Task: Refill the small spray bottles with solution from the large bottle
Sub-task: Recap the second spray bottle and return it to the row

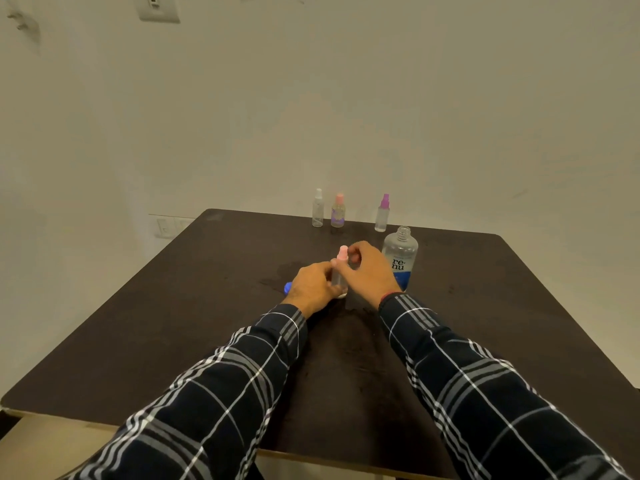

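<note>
Table (pixel 173 323) runs back to the wall. Near spray bottle (pixel 338 273) stands upright at table centre, between both hands: left hand (pixel 310 287) grips its body from the left, right hand (pixel 370 271) pinches its top from the right. Large bottle (pixel 401 258) stands upright just behind and right of the right hand, partly hidden by it. Cap (pixel 286 288) lies on the table against the left hand's left side, mostly hidden. Row along the far edge, all upright: far-left spray bottle (pixel 317 213) and far-middle spray bottle (pixel 338 211) just beside each other; far-right spray bottle (pixel 382 214) apart to the right, just behind the large bottle. Switch plate (pixel 158 8) on the wall, high left; wall sockets (pixel 166 226) low, beyond the table's far-left corner.
</note>
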A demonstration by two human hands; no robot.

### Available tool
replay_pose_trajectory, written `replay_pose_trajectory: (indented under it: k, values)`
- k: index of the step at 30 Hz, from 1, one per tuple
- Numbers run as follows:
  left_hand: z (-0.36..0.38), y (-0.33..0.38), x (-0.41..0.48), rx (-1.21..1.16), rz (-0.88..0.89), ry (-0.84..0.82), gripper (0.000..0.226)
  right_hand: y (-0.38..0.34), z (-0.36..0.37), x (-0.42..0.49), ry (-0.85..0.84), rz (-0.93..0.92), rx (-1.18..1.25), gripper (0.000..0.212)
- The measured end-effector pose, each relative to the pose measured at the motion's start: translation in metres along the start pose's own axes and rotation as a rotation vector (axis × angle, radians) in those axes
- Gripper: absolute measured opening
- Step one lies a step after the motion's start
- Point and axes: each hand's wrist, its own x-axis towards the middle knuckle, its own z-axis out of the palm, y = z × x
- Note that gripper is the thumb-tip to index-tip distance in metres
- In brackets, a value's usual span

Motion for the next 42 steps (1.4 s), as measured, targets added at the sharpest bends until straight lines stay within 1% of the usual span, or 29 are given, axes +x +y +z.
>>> replay_pose_trajectory:
  k: [3,6,8,10,12,15,20,24,29,31,33,34,35,36,37,39,41,42]
  values:
    - [-0.001,0.0,0.0,0.012,-0.002,-0.006,0.035,-0.003,0.002,0.005,-0.064,-0.006,0.015,0.035]
    - [0.0,0.001,0.001,0.011,-0.009,-0.014,0.039,-0.002,0.004,0.003,0.0,0.063,0.05,0.026]
    - [-0.001,0.001,0.0,0.012,-0.009,-0.016,0.036,-0.002,0.005,-0.001,0.046,0.108,0.095,0.036]
    - [-0.001,0.001,0.0,0.014,-0.01,-0.011,0.031,0.0,0.006,-0.004,0.064,0.113,0.129,0.044]
    - [0.0,0.001,0.001,0.025,-0.011,-0.002,0.027,0.0,0.005,-0.003,0.032,0.064,0.147,0.043]
    - [0.0,0.001,0.001,0.026,-0.013,-0.003,0.032,-0.001,0.002,-0.001,-0.062,0.028,0.109,0.034]
    - [0.001,-0.001,0.001,0.015,-0.014,-0.003,0.038,-0.004,0.0,0.006,-0.024,0.06,0.032,0.031]
    - [0.002,-0.001,0.001,0.025,-0.003,-0.001,0.041,-0.009,0.005,0.005,0.049,0.091,-0.024,0.03]
    - [0.003,-0.001,0.003,0.041,-0.001,-0.001,0.034,-0.01,0.012,-0.012,0.145,0.085,-0.045,0.033]
    - [0.002,-0.003,0.003,0.03,0.003,0.006,0.036,-0.005,0.006,-0.029,0.256,0.051,0.023,0.03]
    - [0.003,-0.005,0.004,0.028,0.005,0.004,0.042,0.005,-0.003,-0.045,0.504,-0.036,-0.061,0.025]
    - [0.003,-0.005,0.004,0.027,0.005,0.001,0.044,0.011,-0.008,-0.051,0.632,-0.062,-0.121,0.028]
    - [0.003,-0.006,0.005,0.023,0.004,0.001,0.046,0.019,-0.013,-0.054,0.721,-0.054,-0.149,0.037]
    - [0.003,-0.006,0.005,0.018,0.002,0.001,0.047,0.026,-0.017,-0.054,0.75,-0.014,-0.139,0.048]
    - [0.004,-0.006,0.006,0.015,-0.001,-0.001,0.049,0.034,-0.022,-0.051,0.719,0.039,-0.106,0.061]
    - [0.005,-0.006,0.007,0.022,0.002,-0.006,0.051,0.047,-0.03,-0.043,0.561,0.129,0.003,0.083]
    - [0.006,-0.007,0.009,0.015,-0.001,-0.011,0.051,0.053,-0.037,-0.033,0.411,0.152,0.166,0.094]
    - [0.006,-0.008,0.01,0.012,0.002,-0.012,0.05,0.053,-0.039,-0.028,0.356,0.158,0.251,0.094]
